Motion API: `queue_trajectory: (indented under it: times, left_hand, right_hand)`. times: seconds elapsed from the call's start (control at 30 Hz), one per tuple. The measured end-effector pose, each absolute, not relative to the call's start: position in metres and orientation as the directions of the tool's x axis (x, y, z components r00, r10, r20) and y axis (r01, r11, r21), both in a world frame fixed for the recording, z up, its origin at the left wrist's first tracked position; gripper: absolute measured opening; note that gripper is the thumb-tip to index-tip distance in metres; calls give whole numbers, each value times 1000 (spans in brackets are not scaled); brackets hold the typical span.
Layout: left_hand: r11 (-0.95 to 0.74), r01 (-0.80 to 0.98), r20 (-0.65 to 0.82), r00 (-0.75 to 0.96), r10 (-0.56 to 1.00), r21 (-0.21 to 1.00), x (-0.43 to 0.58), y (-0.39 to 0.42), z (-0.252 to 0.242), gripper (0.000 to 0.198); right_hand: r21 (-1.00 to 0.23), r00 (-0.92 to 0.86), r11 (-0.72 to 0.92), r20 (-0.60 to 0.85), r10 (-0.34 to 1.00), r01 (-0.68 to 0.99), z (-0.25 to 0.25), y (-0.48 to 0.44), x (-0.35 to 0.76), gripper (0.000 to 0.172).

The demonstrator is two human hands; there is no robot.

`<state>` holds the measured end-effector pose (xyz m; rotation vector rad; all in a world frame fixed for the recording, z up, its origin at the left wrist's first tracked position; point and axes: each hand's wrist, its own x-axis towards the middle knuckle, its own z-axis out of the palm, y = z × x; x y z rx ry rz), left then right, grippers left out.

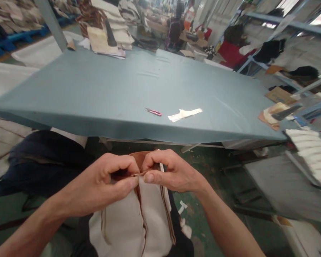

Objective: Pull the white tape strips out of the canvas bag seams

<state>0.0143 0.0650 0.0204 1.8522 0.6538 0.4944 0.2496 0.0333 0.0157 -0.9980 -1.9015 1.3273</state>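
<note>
My left hand [111, 180] and my right hand [167, 171] are close together below the table's near edge, both pinching the top edge of a cream fabric piece with brown trim [133, 223] that hangs down over my lap. The thumbs and forefingers almost meet at the brown edge. On the grey-blue table [96, 92] in front lie small pink thread snips [153, 111] and a white strip of cloth [185, 114], both out of my hands' reach.
Stacks of cut fabric pieces [111, 30] stand at the table's far end. A dark garment pile [40, 160] lies at my left. White folded pieces [310, 150] and metal shelving [289, 53] are at the right. Another person [175, 28] stands far behind the table.
</note>
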Motion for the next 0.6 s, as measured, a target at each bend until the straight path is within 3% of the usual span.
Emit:
queue_trajectory:
  times: [0.13,0.23,0.4,0.6]
  left_hand:
    - [-304,219,63,710,702,927,18,57,22,27]
    - [-245,212,22,712,702,946,16,54,23,30]
    - [-157,233,-107,819,563,960,0,60,26,35]
    - [-241,291,-118,829,546,926,-17,60,27,29]
  right_hand:
    - [-797,-535,472,228,813,377,24,26,243,51]
    - [-727,-546,556,296,784,403,29,24,237,46]
    - [-792,-596,481,192,780,374,28,27,230,50]
    - [-795,-592,429,111,798,429,19,26,224,46]
